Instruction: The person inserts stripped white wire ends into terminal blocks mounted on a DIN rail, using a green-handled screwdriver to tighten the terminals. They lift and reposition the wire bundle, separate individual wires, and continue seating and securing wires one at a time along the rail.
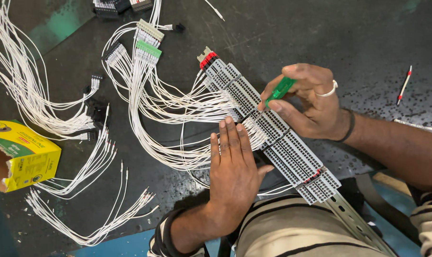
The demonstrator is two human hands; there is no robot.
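Observation:
A long row of grey terminal blocks [292,154] on a metal rail [356,223] lies diagonally across the dark table, with a red end stop [208,60] at its far end. Many white wires [178,102] fan out from its left side. My left hand [232,171] lies flat, fingers together, pressing the wires beside the blocks. My right hand [308,102], wearing a ring, grips a green-handled screwdriver [278,91] with its tip down on the blocks.
A yellow and green cardboard box [20,154] sits open at the left edge. Loose white wires [87,209] and black connectors [97,112] lie at left. Green and beige connectors [148,40] rest at top. A red-tipped wire [404,84] lies at right.

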